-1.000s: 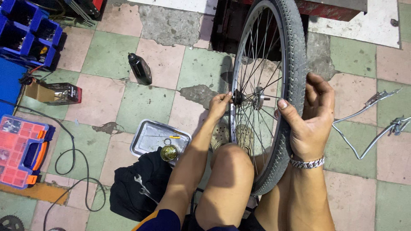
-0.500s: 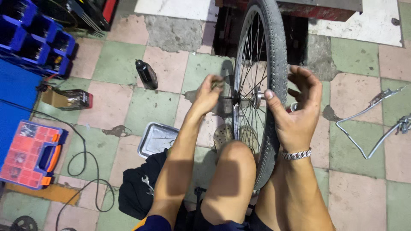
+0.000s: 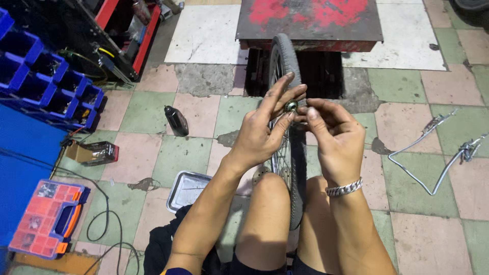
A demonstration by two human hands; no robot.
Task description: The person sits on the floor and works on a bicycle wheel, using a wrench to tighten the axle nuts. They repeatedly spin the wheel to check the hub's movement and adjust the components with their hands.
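Both hands are raised in front of the upright wheel (image 3: pixel 288 153), which stands between the knees on the tiled floor (image 3: pixel 423 239). The left hand (image 3: pixel 262 135) and right hand (image 3: pixel 333 137) pinch a small round metal part (image 3: pixel 291 106) between their fingertips. A metal tray (image 3: pixel 189 189) lies by the left knee.

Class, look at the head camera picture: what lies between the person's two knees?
The bicycle wheel stands upright between the left knee and the right knee, as the head view shows.

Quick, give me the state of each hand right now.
Left hand: fingers pinching a small round metal part above the spoked bicycle wheel.
Right hand: fingertips closed on the same part.
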